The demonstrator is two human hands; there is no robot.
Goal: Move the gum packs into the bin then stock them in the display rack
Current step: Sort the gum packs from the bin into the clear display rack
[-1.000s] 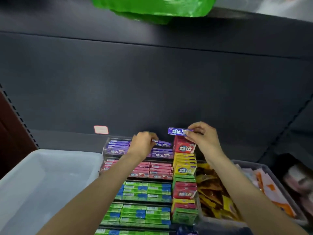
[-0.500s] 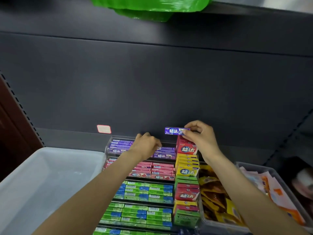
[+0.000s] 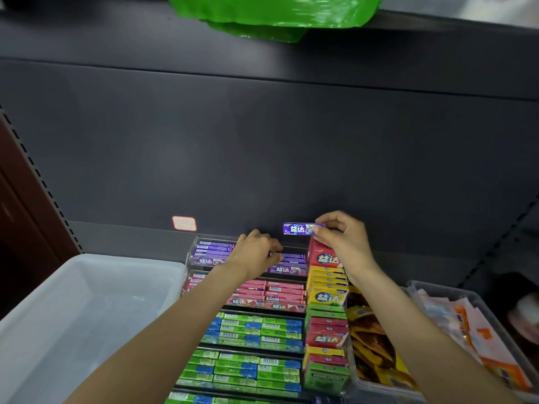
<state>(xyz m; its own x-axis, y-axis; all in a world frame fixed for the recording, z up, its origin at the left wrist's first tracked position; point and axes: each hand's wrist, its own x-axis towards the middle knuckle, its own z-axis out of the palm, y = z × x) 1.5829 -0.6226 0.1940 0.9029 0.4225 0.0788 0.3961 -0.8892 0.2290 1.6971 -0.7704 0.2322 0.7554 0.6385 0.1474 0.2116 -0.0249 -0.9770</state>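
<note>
Right hand [image 3: 344, 237] is pinching a purple pack [image 3: 299, 229] above the rack [image 3: 192, 252]; left hand [image 3: 256, 252], curled, is gripping packs in its top row. Best lowered flat onto that stack.

My right hand [image 3: 344, 237] pinches one purple gum pack [image 3: 300, 229] level by its end, just above the display rack [image 3: 192, 252]. My left hand [image 3: 253, 252] rests on the purple packs [image 3: 287, 263] in the rack's top row. The pale bin [image 3: 87, 310] sits just left of the rack.
</note>
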